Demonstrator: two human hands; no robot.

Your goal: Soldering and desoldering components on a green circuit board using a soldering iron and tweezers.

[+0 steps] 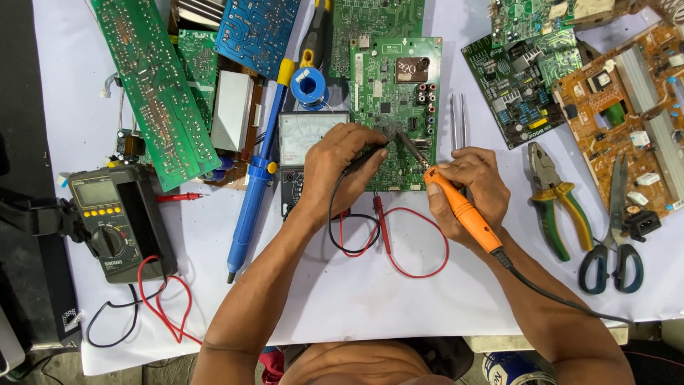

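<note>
soldering iron [463, 210]: light, stiff, hot-tipped; right hand [474, 189] grips orange handle | left hand [338, 164] apparently pinches black probe [363, 158] | circuit board [395, 93]: rigid, fragile

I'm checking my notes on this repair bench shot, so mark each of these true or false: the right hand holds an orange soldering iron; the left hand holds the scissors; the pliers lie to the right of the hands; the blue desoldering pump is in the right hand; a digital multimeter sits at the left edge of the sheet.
1. The right hand holds an orange soldering iron. True.
2. The left hand holds the scissors. False: it holds a black probe at the green circuit board; the scissors lie untouched at far right.
3. The pliers lie to the right of the hands. True.
4. The blue desoldering pump is in the right hand. False: it lies on the sheet, left of the hands.
5. A digital multimeter sits at the left edge of the sheet. True.
</note>
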